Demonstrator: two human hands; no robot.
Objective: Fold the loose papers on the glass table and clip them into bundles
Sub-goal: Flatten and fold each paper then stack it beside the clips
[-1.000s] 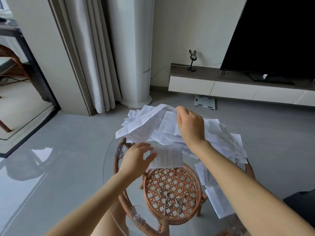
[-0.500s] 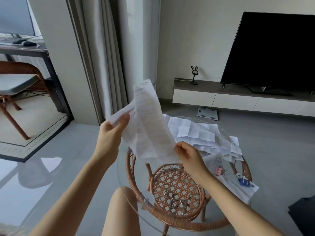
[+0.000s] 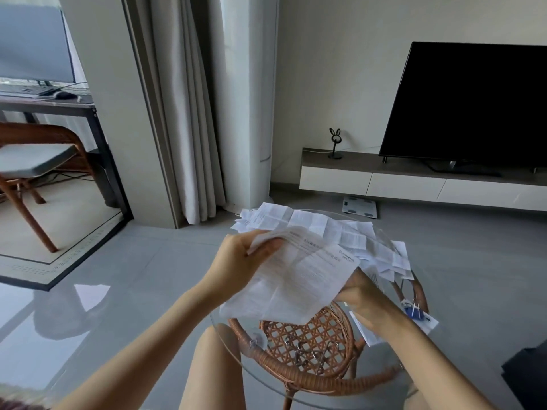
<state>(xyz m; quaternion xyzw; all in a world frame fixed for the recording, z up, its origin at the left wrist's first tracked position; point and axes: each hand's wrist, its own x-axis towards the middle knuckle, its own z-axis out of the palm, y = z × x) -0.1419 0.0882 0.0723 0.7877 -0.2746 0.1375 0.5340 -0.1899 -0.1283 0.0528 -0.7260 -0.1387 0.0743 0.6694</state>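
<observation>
A creased printed sheet (image 3: 299, 276) is held above the round glass table (image 3: 381, 389), lying nearly flat. My left hand (image 3: 236, 261) pinches its far left corner. My right hand (image 3: 361, 300) grips its right edge from below, mostly hidden under the paper. Behind the sheet a heap of loose papers (image 3: 325, 229) covers the far side of the table. A blue binder clip (image 3: 414, 312) lies on papers at the table's right edge. The clip's jaws cannot be made out.
The glass top rests on a rattan frame (image 3: 302, 371) with a woven shelf (image 3: 307, 341) below. My knee (image 3: 213, 365) is at the table's near left. A TV stand (image 3: 414, 179) with a television (image 3: 473, 108) stands behind, a curtain (image 3: 183, 113) at the left.
The sheet was held upright between my hands half a second ago; now it has been lowered and turned nearly flat over the table. My left hand has moved right and down.
</observation>
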